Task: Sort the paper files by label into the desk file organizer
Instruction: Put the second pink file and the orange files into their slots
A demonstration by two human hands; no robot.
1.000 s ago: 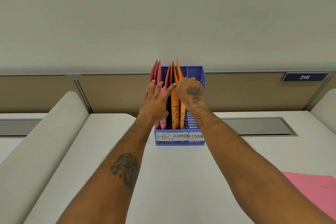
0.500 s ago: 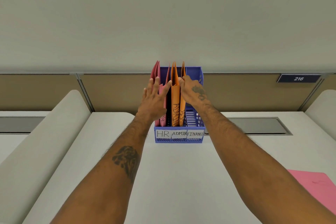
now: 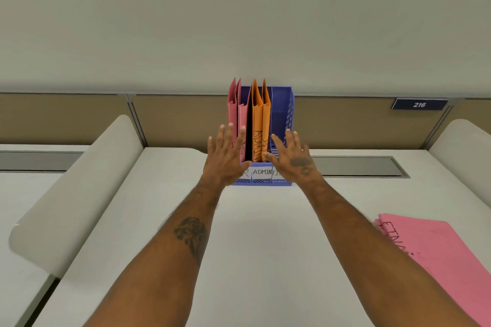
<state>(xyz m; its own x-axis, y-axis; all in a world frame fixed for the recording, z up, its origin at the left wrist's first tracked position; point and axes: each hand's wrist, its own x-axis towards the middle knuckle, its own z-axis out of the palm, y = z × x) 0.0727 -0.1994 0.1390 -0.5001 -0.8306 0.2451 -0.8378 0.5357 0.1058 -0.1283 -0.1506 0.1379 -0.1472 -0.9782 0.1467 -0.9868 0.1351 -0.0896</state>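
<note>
A blue file organizer [image 3: 285, 103] stands at the back of the white desk, with front labels of which ADMIN reads fully. Two pink files [image 3: 235, 111] stand upright in its left slot. Two orange files [image 3: 259, 125] marked ADMIN stand in the middle slot. The right slot holds no file. My left hand [image 3: 225, 156] hovers in front of the pink files with fingers spread, holding nothing. My right hand [image 3: 292, 158] is spread in front of the right slot, also holding nothing. More pink files [image 3: 435, 255] lie flat at the right of the desk.
A tan partition wall [image 3: 180, 119] runs behind the organizer, with a dark plate reading 216 [image 3: 419, 104]. Grey cable trays [image 3: 358, 166] are set into the desk on both sides. Rounded white dividers [image 3: 74, 188] flank the desk at left and right.
Both hands have let go of the files and pulled back toward me, fingers spread. The orange files now stand straight in the middle slot. The camera has tilted down a little.
</note>
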